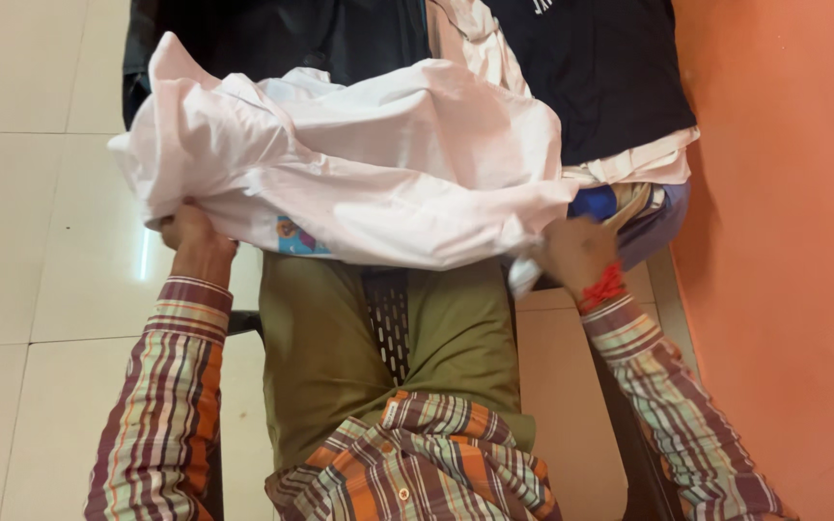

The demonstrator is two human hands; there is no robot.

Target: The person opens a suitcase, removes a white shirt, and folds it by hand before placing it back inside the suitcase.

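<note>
A crumpled pale pink-white cloth point(388, 164) hangs spread between both hands over a pile of clothes. My left hand point(190, 230) grips its lower left edge, fingers tucked under the fabric. At the cloth's lower right edge my right hand point(576, 253), with a red thread at the wrist, is closed on the fabric. Both arms wear striped plaid sleeves. A small colourful printed patch point(296, 236) shows under the cloth near my left hand.
Under the cloth lie olive-green trousers point(340, 338) on a dark perforated chair point(390, 314). A black garment point(600, 68), white clothes and a blue item point(596, 201) are piled behind. An orange wall point(784, 260) stands at the right; pale floor tiles point(41, 241) lie at the left.
</note>
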